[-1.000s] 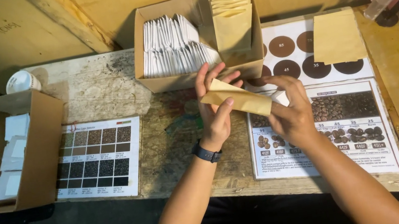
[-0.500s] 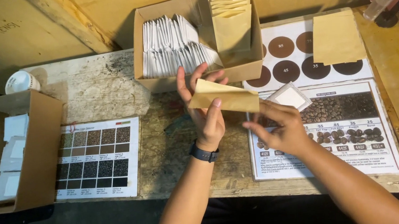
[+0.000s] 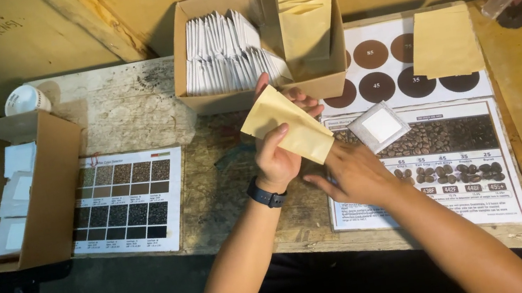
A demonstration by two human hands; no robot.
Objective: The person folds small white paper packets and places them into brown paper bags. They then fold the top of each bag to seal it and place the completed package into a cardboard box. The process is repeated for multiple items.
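Fingers of the left hand were closed around a tan paper pouch, held tilted above the worn table, just in front of the cardboard box of white sachets. Beside it, the right hand rested flat and open on a printed bean chart, gripping nothing, near 1 white square sachet. Judging by its look, the pouch was light, thin and easily creased, so a gentle hold along 1 edge seemed best.
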